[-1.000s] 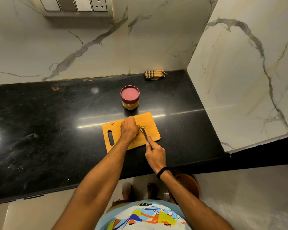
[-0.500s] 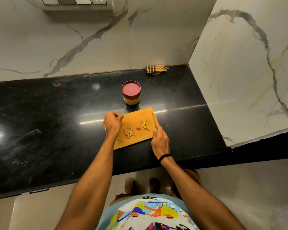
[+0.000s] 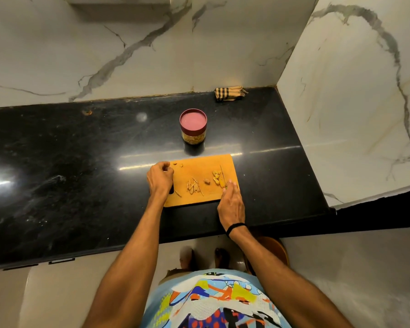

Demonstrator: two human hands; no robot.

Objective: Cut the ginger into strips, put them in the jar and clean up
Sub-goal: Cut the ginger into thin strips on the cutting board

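The cutting is looking partly done: a small heap of ginger strips (image 3: 194, 187) is lying at the middle of the cutting board (image 3: 199, 197) in the centre of the frame, while thicker ginger chunks (image 3: 216, 179) are waiting uncut toward its right side. The jar (image 3: 193, 126) is standing just above the board with its red lid on, so filling it and cleaning up seem to be still ahead. The right hand (image 3: 231, 202) is resting at the board's lower right corner, fingers nearly straight and touching the handle of the knife (image 3: 222, 174), whose blade is lying flat beside the chunks. The left hand (image 3: 160, 178) is sitting curled on the board's left end; whether it is gripping anything I cannot tell.
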